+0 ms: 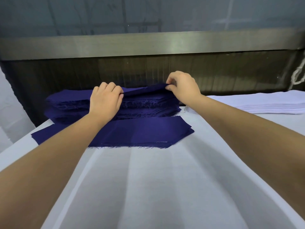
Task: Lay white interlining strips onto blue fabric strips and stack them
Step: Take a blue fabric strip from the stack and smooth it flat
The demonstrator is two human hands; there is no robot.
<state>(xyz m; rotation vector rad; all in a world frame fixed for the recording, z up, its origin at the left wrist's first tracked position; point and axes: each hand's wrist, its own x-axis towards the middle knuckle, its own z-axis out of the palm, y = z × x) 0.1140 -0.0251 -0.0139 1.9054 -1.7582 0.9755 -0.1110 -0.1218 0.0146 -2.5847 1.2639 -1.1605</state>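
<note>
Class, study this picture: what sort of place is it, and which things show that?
Probably a garment workshop: a tall pile of cut blue fabric strips, a stack of white interlining strips to its right, and a wide cloth-covered worktable.

Two hands, the left hand (105, 100) and right hand (182, 87), pinch the top blue strip (145, 90) off a tall blue stack (69, 103); white interlining pile (270, 103) lies right on the table (148, 187).

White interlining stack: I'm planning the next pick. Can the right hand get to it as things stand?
Probably yes. The white interlining stack lies to the right of the right hand, with nothing lying between them. That hand pinches the top blue strip, though, so it must let go first.
</note>
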